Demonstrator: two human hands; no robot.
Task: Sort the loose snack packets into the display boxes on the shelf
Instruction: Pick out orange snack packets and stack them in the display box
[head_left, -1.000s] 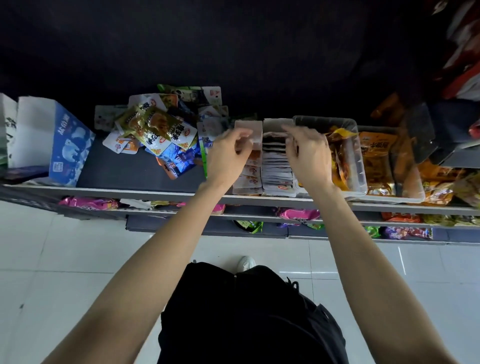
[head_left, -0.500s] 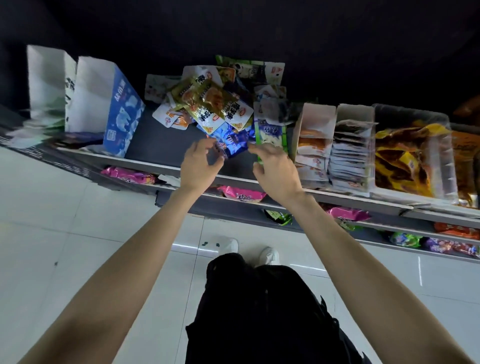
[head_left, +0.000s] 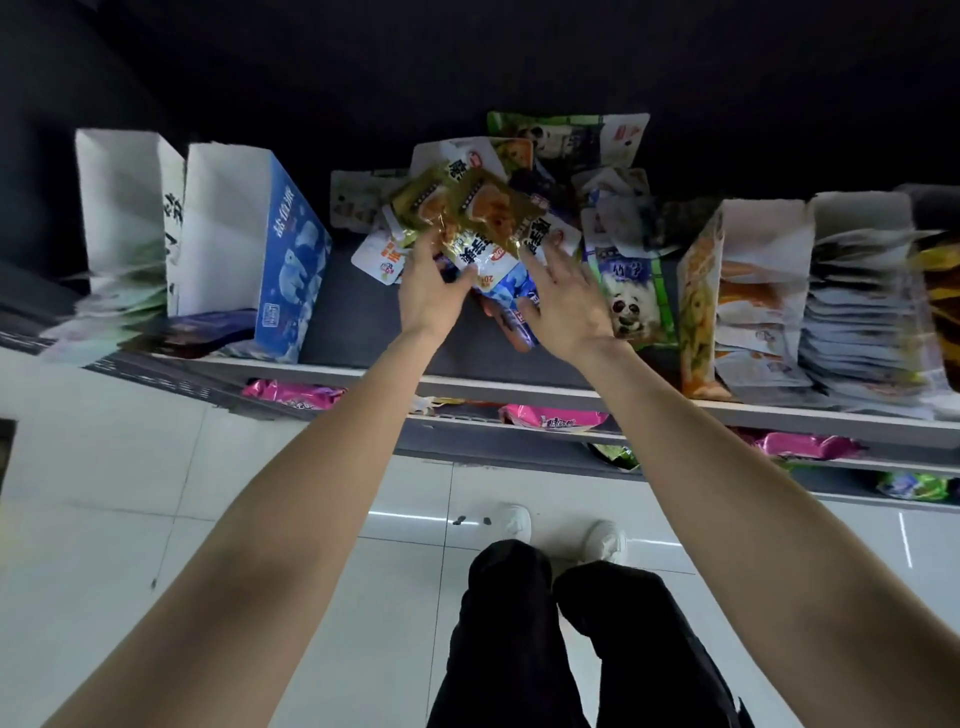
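Left hand (head_left: 431, 291) pinches a gold packet (head_left: 470, 218); right hand (head_left: 563, 299) hovers open; the loose pile (head_left: 524, 208) could slide off the shelf (head_left: 519, 387).

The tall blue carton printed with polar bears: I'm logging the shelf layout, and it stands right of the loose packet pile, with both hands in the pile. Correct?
Not quite. The head view shows the tall blue carton printed with polar bears left of the loose packet pile; left hand and right hand are in it.

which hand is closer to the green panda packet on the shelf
Right. The right hand lies spread just left of the green panda packet, nearly touching it. The left hand is farther left, at the brown packet.
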